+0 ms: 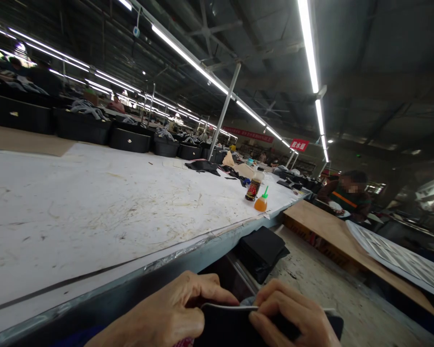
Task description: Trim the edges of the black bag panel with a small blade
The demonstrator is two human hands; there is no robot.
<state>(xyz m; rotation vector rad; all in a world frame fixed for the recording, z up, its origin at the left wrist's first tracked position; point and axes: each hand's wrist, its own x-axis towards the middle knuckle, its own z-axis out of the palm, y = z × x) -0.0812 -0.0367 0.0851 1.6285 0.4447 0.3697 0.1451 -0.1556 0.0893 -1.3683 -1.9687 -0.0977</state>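
A long white tabletop (94, 202), scuffed and marked, runs away under rows of fluorescent tube lights (307, 43) in a dim factory hall. Far along it stand a small orange squeeze bottle (261, 202) with a green cap and a dark drink bottle (254, 187), just beside each other. Black bins (130, 139) line the far edge. A stack of black fabric pieces (262, 248) lies below the table's near edge, and a seated person (347, 195) works at the right. At the bottom, the left hand (166, 313) and right hand (292, 318) both pinch the top edge of a dark fabric piece (235, 325), fingers closed on it.
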